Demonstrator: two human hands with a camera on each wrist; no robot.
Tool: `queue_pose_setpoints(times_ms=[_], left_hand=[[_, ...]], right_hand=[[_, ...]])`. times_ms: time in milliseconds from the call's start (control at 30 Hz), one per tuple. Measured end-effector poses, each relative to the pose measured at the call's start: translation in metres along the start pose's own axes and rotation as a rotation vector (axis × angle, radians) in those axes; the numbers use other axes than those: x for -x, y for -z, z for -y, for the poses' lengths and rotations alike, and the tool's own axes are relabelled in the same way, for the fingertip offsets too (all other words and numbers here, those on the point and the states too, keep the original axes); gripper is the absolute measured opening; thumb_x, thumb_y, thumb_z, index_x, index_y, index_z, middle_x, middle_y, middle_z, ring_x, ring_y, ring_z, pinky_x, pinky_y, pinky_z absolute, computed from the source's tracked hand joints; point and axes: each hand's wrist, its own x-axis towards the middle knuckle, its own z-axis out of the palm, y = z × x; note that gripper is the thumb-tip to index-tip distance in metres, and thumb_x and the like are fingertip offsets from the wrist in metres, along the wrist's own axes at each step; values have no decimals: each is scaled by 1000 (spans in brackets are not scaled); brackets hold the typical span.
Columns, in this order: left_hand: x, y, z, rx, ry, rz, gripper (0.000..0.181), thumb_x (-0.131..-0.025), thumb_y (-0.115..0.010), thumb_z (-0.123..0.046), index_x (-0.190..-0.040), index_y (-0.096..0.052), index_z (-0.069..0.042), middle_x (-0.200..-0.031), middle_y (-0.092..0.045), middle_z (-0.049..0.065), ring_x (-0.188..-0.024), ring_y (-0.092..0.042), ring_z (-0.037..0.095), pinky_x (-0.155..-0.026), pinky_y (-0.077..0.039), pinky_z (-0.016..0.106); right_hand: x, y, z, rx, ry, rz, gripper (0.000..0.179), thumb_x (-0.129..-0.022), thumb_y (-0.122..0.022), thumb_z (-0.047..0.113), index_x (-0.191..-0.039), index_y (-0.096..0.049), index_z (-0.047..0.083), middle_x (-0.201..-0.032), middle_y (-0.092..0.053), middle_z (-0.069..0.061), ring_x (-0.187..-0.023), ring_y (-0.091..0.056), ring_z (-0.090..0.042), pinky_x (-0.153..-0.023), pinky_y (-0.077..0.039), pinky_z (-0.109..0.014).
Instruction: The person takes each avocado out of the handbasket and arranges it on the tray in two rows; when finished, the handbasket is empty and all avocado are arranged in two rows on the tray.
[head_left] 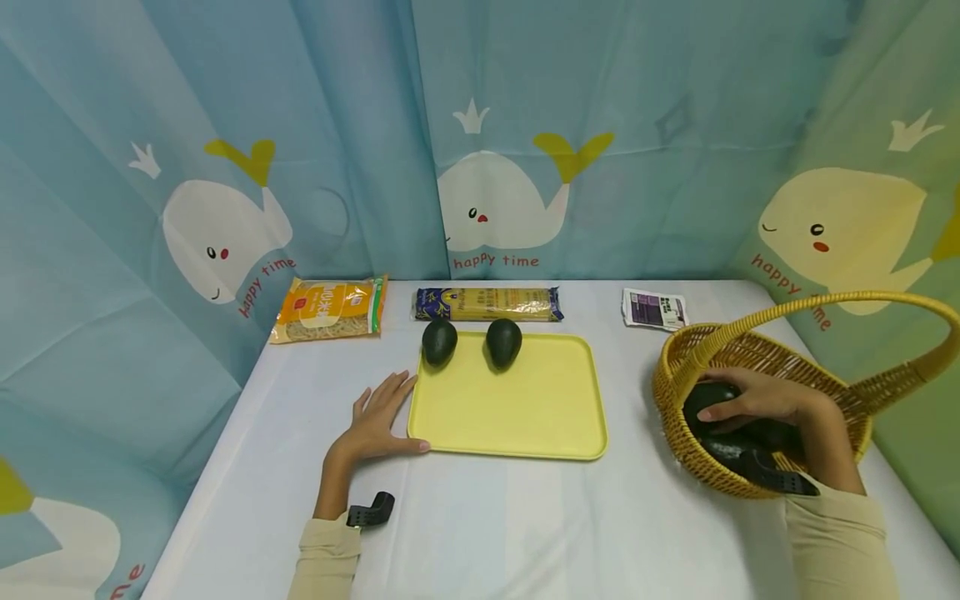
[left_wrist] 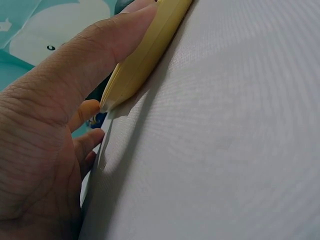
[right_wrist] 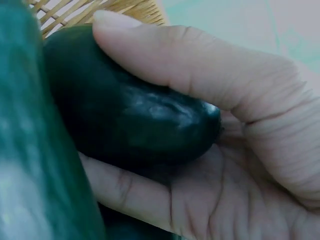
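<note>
My left hand (head_left: pixel 381 423) rests at the near left corner of a yellow tray (head_left: pixel 517 417), fingers spread along its left side. The thumb (left_wrist: pixel 125 32) lies on the tray's near rim. Two dark green avocados lie at the tray's far side: one avocado (head_left: pixel 439 342) at the far left corner, another avocado (head_left: pixel 503 343) right of it. Inside a wicker basket (head_left: pixel 678 442), my right hand (head_left: pixel 765 395) grips an avocado (right_wrist: pixel 145 110) between thumb and fingers. More dark green produce (head_left: pixel 723 452) lies beside it, partly hidden by the hand and wrist.
Behind the tray lies a long pack of noodles (head_left: pixel 491 304). An orange food bag (head_left: pixel 330 310) sits at the far left, and a small white and purple packet (head_left: pixel 654 309) at the far right. The basket's tall handle (head_left: pixel 847 297) arches over the right hand. Curtains (head_left: pixel 360 167) border the table.
</note>
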Motion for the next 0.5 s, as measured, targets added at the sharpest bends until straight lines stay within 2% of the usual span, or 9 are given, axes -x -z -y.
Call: queue_pose_setpoints(times_ms=[100,233,333,500], left_hand=[[0,0,-1,-2,3,7,118,-65,-80,-62,-158,-20,-20,-165,-16,8,-152,-11,33,-117,-2,63],[1,0,-2,-2,0,5,118,-65,-79,-62,-158,-20,-19,-165,-16,8,-152,-11,33,-117,-2,63],[1,1,-2,-4,-6,-2,118,-65,-79,-62,-158,-21,-19,-165,-16,9,-152,-12,34,-117,-3,63],[2,1,-2,0,-14,-8,117,-65,-79,-62,-157,-21,-19,-164,-17,9,-152,-12,34,-117,-4,63]], right_hand=[[2,1,-1,-12,20,4,55,-95,-59,4,-142,-32,-7,-125,-46,-18,-107,-63,-12,-87,-57,-48],[4,3,-2,-32,69,22,44,-96,-56,1,-137,-42,8,-123,-48,-17,-107,-64,-15,-87,-57,-47],[5,3,-3,-37,95,26,42,-97,-54,0,-133,-47,20,-123,-51,-11,-108,-65,-16,-87,-57,-46],[7,5,-5,-28,120,5,43,-97,-54,-1,-133,-46,20,-121,-52,-9,-107,-64,-18,-86,-56,-49]])
